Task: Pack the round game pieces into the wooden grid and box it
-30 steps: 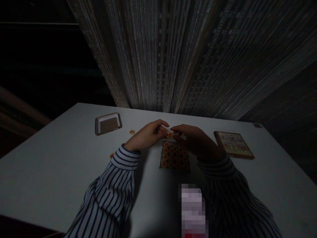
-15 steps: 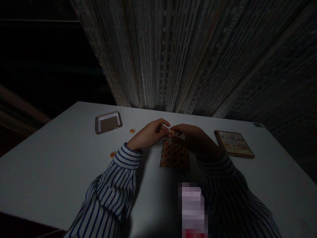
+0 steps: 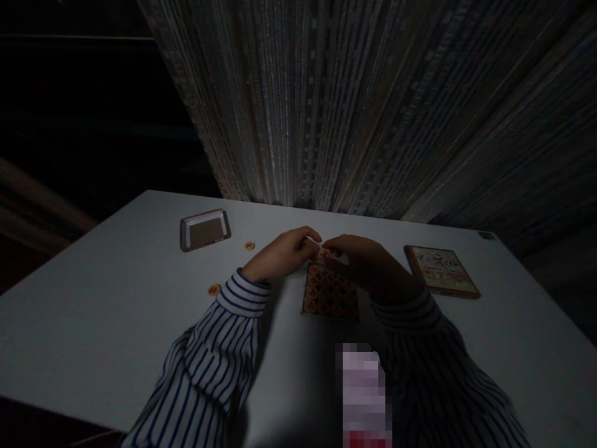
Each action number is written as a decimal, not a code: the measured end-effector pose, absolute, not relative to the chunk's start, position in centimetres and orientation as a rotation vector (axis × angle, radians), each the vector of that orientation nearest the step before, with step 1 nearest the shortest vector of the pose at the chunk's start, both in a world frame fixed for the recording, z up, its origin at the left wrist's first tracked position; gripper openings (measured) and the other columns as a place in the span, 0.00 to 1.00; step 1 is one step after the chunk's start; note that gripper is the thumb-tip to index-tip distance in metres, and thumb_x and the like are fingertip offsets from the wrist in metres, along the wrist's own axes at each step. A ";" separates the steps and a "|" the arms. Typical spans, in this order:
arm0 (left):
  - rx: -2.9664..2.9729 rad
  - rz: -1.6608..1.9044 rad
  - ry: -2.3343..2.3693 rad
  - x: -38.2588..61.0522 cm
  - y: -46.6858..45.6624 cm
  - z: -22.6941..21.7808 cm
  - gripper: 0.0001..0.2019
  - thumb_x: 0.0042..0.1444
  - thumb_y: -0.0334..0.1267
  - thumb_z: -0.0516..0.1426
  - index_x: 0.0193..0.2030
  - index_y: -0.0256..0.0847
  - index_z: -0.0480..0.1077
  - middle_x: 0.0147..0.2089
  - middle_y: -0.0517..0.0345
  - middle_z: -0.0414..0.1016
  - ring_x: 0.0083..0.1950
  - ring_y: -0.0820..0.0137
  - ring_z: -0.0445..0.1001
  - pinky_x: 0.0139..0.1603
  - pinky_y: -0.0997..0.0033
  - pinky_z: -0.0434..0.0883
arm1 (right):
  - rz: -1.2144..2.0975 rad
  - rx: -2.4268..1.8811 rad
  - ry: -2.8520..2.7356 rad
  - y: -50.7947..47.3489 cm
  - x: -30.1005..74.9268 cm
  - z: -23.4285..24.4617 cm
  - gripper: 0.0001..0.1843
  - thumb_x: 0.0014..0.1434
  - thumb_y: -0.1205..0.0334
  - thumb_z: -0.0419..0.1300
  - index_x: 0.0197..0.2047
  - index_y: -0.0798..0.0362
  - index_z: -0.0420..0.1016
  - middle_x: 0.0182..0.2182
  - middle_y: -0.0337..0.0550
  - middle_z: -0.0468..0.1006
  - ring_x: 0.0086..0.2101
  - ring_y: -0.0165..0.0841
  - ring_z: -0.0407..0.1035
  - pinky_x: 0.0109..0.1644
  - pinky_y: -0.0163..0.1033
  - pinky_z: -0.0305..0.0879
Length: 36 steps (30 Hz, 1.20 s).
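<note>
Between my two hands, above the far edge of a box, is a round Chinese chess piece (image 3: 324, 253) with a red character. My left hand (image 3: 284, 255) pinches it at its left side with the fingers curled. On its other side, my right hand (image 3: 361, 258) has thumb and fingertips closed on it; this hand lies in shadow. Below them sits the square box (image 3: 330, 318), filled with rows of similar pieces, its far right corner hidden by my right hand. One loose chess piece (image 3: 249, 246) lies beyond my left wrist, and another chess piece (image 3: 214, 290) is beside my left cuff.
An open, shallow tray-like box part (image 3: 205, 231) lies at the far left of the white table (image 3: 116, 311). To the right is a flat box or lid with a printed picture (image 3: 445, 270). A striped curtain (image 3: 317, 112) hangs behind the table. The light is dim.
Both hands stay over the far edge of the box, and the chess piece between the fingertips has shifted very slightly downward. The view has moved a little; the other things lie as before.
</note>
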<state>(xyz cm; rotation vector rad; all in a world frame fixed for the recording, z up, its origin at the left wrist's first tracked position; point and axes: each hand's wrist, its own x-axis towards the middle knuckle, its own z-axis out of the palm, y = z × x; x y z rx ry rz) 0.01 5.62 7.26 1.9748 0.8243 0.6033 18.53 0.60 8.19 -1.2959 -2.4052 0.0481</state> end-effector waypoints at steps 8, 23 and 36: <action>2.009 0.581 0.827 0.1 5.5 7.2 0.09 0.55 0.35 0.51 0.41 0.36 0.66 0.31 0.56 0.75 0.33 0.71 0.73 0.34 0.72 0.69 | 0.071 -1.273 -2.414 0.8 18.7 7.9 0.11 0.57 0.59 0.54 0.41 0.54 0.71 0.32 0.44 0.75 0.32 0.31 0.67 0.34 0.34 0.58; 2.034 0.574 0.864 -0.1 5.8 6.4 0.10 0.54 0.35 0.51 0.44 0.37 0.64 0.29 0.58 0.75 0.29 0.73 0.73 0.31 0.74 0.68 | 0.029 -1.304 -2.440 0.6 18.4 7.7 0.12 0.55 0.61 0.56 0.42 0.54 0.70 0.32 0.43 0.76 0.32 0.31 0.68 0.33 0.34 0.57; 2.338 0.432 1.098 0.0 5.9 6.7 0.11 0.54 0.35 0.49 0.41 0.37 0.70 0.38 0.51 0.75 0.39 0.67 0.72 0.40 0.69 0.67 | 0.131 -1.502 -2.551 0.8 18.7 7.3 0.09 0.56 0.61 0.55 0.40 0.53 0.70 0.33 0.42 0.77 0.33 0.31 0.69 0.33 0.34 0.56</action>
